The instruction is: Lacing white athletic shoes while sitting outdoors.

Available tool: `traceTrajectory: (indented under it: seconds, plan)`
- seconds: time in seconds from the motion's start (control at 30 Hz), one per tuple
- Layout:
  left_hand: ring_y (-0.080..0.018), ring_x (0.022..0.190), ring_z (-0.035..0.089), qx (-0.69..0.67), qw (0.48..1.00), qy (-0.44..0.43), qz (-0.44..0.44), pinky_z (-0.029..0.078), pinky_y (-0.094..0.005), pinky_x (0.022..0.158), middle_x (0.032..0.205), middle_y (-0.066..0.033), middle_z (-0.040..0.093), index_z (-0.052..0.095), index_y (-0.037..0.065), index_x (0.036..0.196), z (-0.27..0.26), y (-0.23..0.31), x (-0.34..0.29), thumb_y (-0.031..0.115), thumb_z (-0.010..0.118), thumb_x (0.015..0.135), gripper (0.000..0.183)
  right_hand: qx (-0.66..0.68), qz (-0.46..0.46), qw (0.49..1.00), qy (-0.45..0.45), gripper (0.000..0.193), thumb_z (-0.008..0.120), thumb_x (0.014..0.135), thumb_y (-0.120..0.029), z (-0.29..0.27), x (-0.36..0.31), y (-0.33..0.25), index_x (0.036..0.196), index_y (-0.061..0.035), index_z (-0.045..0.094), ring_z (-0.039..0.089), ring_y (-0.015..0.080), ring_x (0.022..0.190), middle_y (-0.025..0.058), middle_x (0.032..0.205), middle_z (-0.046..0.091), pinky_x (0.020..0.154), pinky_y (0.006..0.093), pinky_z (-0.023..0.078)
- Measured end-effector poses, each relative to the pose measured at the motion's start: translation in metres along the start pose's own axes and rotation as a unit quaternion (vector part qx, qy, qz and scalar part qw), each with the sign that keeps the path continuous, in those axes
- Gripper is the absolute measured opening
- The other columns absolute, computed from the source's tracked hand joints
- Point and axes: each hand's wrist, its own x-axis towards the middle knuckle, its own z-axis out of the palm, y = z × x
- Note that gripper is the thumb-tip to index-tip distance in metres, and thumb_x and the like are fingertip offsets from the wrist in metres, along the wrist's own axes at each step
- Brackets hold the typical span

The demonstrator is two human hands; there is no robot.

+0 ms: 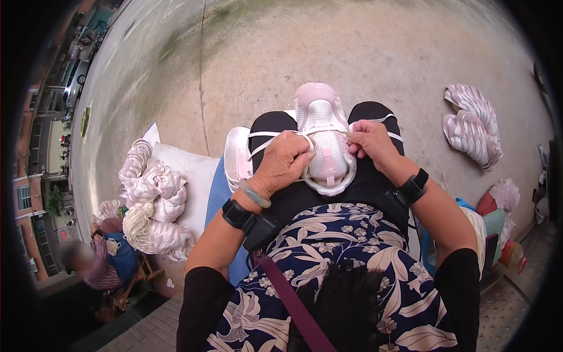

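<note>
A pink-and-white shoe upper [319,108] lies across my thighs, its toe pointing away from me and its tongue [327,161] toward me. A white shoelace [326,128] crosses it, and its loose lengths trail out over both knees. My left hand [285,157] is closed at the upper's left edge, pinching the lace. At the right edge my right hand [370,142] has thumb and forefinger pinched together on the lace; the fingertips partly hide the eyelets. Another pink-and-white upper [238,158] rests beside my left thigh.
Bundled pale uppers [155,190] are heaped on a white sheet [193,176] at left. More stacked uppers [474,128] lie on the concrete floor [399,64] at far right. A seated person [105,258] is at lower left. Bags and cloths [495,220] stand near my right elbow.
</note>
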Motion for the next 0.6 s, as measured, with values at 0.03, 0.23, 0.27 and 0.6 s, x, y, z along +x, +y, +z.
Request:
traceTrajectory:
  seconds: [0.03, 0.23, 0.27, 0.6]
  plan:
    - [-0.0256, 0.08, 0.054, 0.001, 1.0, -0.002, 0.0, 0.043, -0.0338, 0.072, 0.086, -0.008, 0.062, 0.06, 0.003, 0.079, 0.007, 0.004, 0.008, 0.007, 0.061, 0.076, 0.005, 0.011, -0.021, 1.0, 0.019, 0.003, 0.059, 0.078, -0.005, 0.004, 0.007, -0.002, 0.077, -0.0016, 0.06, 0.053, 0.0077, 0.048, 0.0042, 0.064, 0.06, 0.039, 0.0206, 0.039]
    - [-0.0276, 0.083, 0.053, 0.168, 0.98, 0.006, 0.103, 0.041, -0.0386, 0.078, 0.096, -0.0065, 0.063, 0.058, 0.003, 0.081, 0.028, 0.008, 0.03, 0.005, 0.061, 0.068, 0.014, 0.087, -0.047, 0.994, 0.035, 0.004, 0.061, 0.079, -0.004, 0.016, 0.017, -0.006, 0.077, -0.001, 0.059, 0.052, 0.0055, 0.054, 0.0008, 0.064, 0.057, 0.048, 0.0191, 0.041]
    - [-0.0276, 0.083, 0.053, 0.168, 0.98, 0.004, 0.103, 0.041, -0.0386, 0.078, 0.096, -0.0065, 0.063, 0.058, 0.003, 0.081, 0.029, 0.007, 0.029, 0.005, 0.061, 0.068, 0.014, 0.091, -0.063, 0.993, 0.037, 0.005, 0.062, 0.079, -0.004, 0.018, 0.017, -0.004, 0.077, -0.0006, 0.06, 0.051, 0.0051, 0.055, 0.0001, 0.064, 0.056, 0.049, 0.0191, 0.041]
    - [-0.0293, 0.086, 0.051, 0.143, 0.985, 0.027, 0.097, 0.041, -0.0393, 0.08, 0.103, -0.0094, 0.062, 0.057, 0.001, 0.085, 0.033, 0.005, 0.027, 0.006, 0.061, 0.07, 0.016, 0.072, -0.124, 0.988, 0.05, 0.006, 0.062, 0.082, -0.008, 0.018, 0.024, 0.011, 0.083, -0.0027, 0.063, 0.049, 0.0025, 0.058, -0.0031, 0.068, 0.057, 0.051, 0.0171, 0.038]
